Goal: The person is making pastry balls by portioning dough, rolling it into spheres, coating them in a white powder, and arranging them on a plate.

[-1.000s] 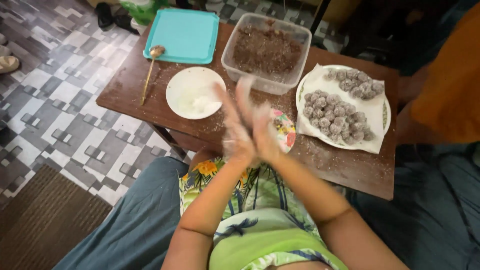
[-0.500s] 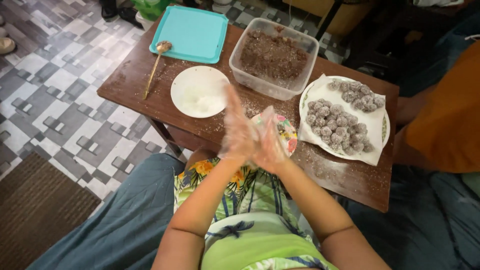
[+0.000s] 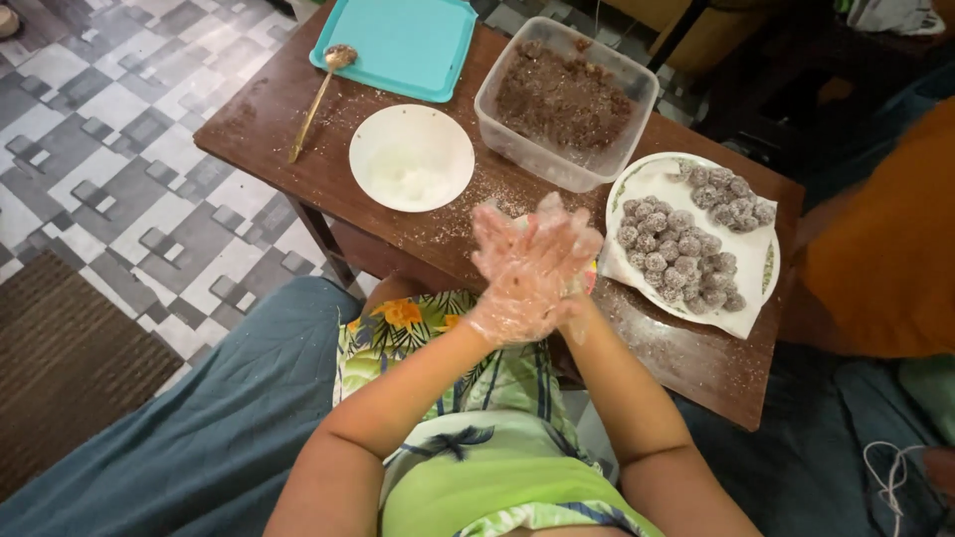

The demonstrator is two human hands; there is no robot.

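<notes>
My left hand [image 3: 509, 278] and my right hand [image 3: 575, 244] both wear thin clear plastic gloves. They are pressed palm to palm, fingers stretched out, above the near edge of a small brown wooden table [image 3: 288, 159]. Whatever lies between the palms is hidden. To their right is a white plate [image 3: 647, 179] lined with paper, carrying several coated brown balls [image 3: 681, 249]. Behind the hands stands a clear plastic tub [image 3: 484, 94] of brown crumbly mixture [image 3: 562, 99]. A white bowl [image 3: 411, 157] with white powder sits to the left.
A teal lid [image 3: 408, 45] lies at the table's far edge, with a long spoon [image 3: 316, 99] resting beside it. A person in an orange top [image 3: 885, 249] sits at the right. Grey patterned floor tiles [image 3: 119, 149] and a brown rug [image 3: 60, 368] are on the left.
My two hands have stayed pressed together and slid against each other, their fingers shifting. The view has moved closer to the table.
</notes>
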